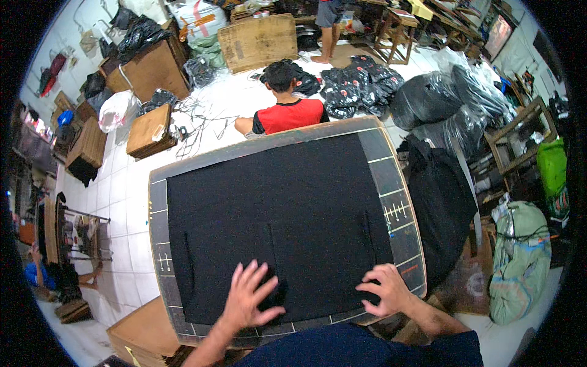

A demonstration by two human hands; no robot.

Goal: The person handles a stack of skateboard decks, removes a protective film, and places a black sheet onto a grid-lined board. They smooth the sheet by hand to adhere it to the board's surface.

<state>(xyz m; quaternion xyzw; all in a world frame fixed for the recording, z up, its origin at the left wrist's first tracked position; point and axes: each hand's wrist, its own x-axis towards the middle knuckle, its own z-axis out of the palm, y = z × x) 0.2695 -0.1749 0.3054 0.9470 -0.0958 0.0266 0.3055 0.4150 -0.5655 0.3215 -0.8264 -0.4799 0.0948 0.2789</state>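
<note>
A wide piece of black fabric (pixel 269 214) lies spread over a dark board (pixel 391 183) with pale measuring marks along its edges. A few upright creases or folds run through the lower part of the cloth. Over its near edge, left of the middle, my left hand (pixel 249 296) is open with fingers spread. My right hand (pixel 386 292) is at the near right corner of the fabric, its fingers bent and apart, with nothing visible between them. Whether either hand presses on the cloth is hard to tell.
Beyond the board a person in a red and black shirt (pixel 287 116) sits on the floor. More black cloth (pixel 437 208) hangs at the board's right side. Black plastic bags (pixel 361 85) lie behind. Stacked boards (pixel 150 131) stand left, and a pale green sack (pixel 520 263) stands right.
</note>
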